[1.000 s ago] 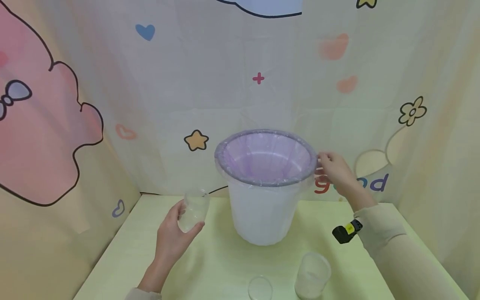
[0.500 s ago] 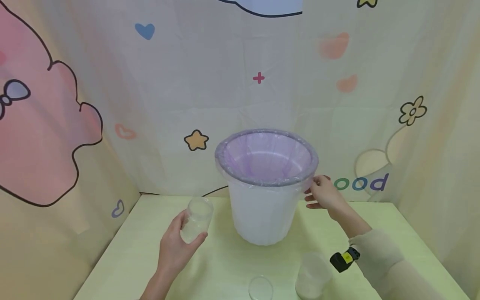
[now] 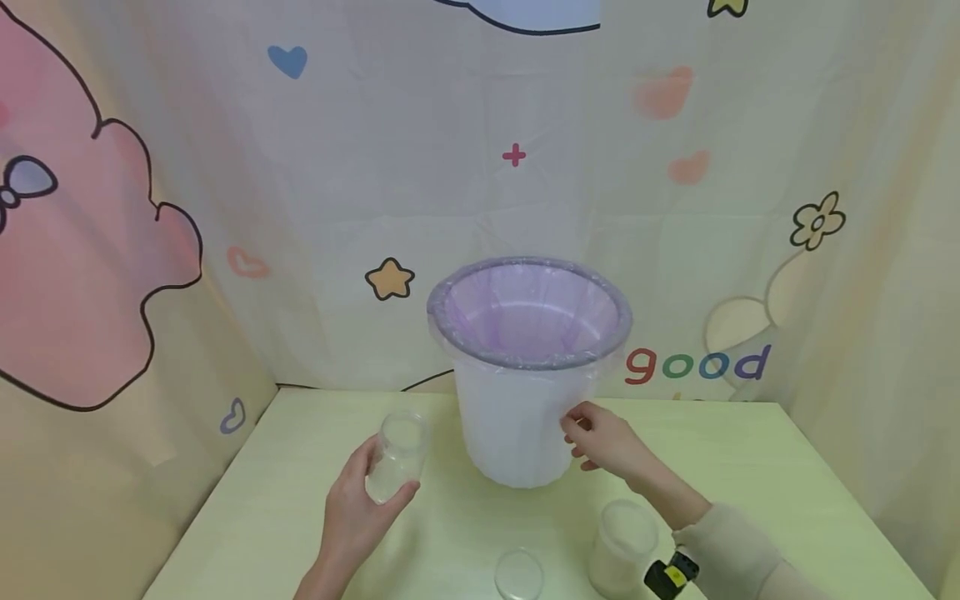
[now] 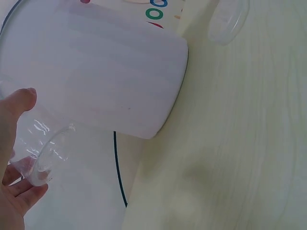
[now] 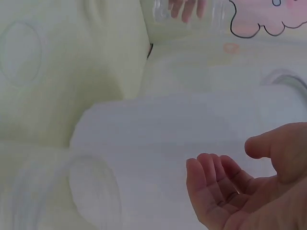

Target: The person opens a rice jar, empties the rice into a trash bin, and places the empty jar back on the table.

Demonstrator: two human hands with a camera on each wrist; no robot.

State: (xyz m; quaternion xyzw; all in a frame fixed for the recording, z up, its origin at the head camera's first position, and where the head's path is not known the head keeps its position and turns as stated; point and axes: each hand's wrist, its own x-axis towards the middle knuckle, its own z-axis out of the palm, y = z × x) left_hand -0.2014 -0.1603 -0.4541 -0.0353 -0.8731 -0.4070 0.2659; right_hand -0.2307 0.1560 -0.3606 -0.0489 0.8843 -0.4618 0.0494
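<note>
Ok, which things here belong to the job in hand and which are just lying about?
Likely part of the job:
clear jar, gripped by the left hand
white bin, near the empty right hand

Apparently lying about, touched by neither hand:
second jar, on the table
clear disc, perhaps a lid, on the table

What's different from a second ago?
The right hand came down and inward from high beside the bin to lower along its side, empty. The left hand, gripping a clear jar, lowered slightly. Nothing was visibly taken hold of. The bin, clear disc and second jar stayed put.
</note>
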